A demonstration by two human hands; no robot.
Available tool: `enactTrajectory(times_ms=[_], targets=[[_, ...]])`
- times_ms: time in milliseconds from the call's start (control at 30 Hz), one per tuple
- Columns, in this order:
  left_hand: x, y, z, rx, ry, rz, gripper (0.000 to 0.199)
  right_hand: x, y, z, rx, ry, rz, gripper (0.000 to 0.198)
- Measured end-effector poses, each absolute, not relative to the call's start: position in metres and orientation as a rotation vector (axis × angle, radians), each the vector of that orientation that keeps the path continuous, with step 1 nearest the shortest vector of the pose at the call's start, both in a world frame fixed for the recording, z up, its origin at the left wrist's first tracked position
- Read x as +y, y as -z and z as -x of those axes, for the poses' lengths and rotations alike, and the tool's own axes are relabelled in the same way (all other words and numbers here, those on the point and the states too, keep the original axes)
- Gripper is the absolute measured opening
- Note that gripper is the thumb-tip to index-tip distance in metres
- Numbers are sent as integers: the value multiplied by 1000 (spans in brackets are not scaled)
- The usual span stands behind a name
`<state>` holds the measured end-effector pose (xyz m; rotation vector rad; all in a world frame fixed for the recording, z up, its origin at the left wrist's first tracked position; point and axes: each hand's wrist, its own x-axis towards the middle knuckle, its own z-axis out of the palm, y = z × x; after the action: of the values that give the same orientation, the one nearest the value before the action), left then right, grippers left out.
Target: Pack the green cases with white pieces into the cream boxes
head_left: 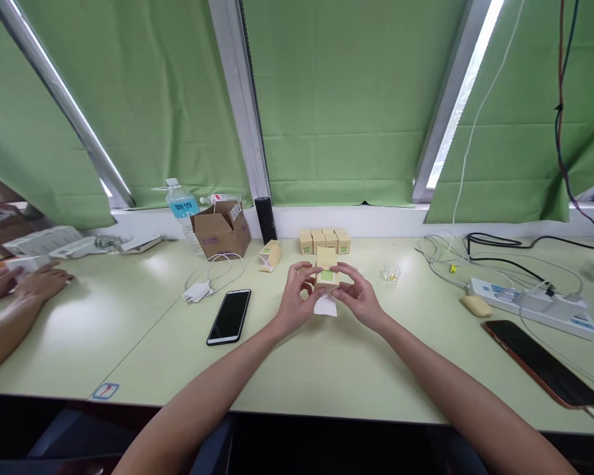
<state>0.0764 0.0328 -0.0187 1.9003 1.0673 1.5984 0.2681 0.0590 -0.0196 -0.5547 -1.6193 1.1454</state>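
Note:
Between my fingers, over the middle of the table, is a small tan cardboard box [327,276] with a green patch on the side facing me. One flap stands up at its far side, and a white flap or paper hangs out towards me. My left hand [297,297] pinches the box's left side. On the opposite side, my right hand [360,298] grips it with thumb and fingers. Behind it stand several similar small boxes [325,241] in a row. An open carton [270,256] lies to the left, and a small clear plastic piece [391,274] sits to the right.
Left are a phone [229,317], a charger [197,292], a brown box [221,231], a water bottle [181,204] and a black cylinder [265,221]. Right are a power strip [534,307], cables and another phone [542,363]. Another person's hands [42,280] are at far left.

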Motion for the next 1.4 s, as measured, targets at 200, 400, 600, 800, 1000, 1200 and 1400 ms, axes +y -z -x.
enactTrajectory(times_ms=[200,400,600,800,1000,1200,1400], targets=[[28,19,-80,1031,-1563,-1848,40,59,24,-265,-1566,-1092,579,43],[32,19,-71,678,-1404,-1844,60,63,21,-269,-1513,-1120,584,49],[34,24,-72,678,-1318,-1877,91,65,21,-270,-1513,-1099,602,51],[29,25,-82,752,-1440,-1720,67,61,20,-270,-1536,-1100,590,51],[26,23,-85,783,-1515,-1577,56,54,16,-273,-1602,-1128,492,44],[27,22,-85,839,-1544,-1576,49,51,17,-269,-1610,-1185,428,53],[30,25,-86,875,-1576,-1599,44,52,20,-267,-1617,-1147,453,53]])
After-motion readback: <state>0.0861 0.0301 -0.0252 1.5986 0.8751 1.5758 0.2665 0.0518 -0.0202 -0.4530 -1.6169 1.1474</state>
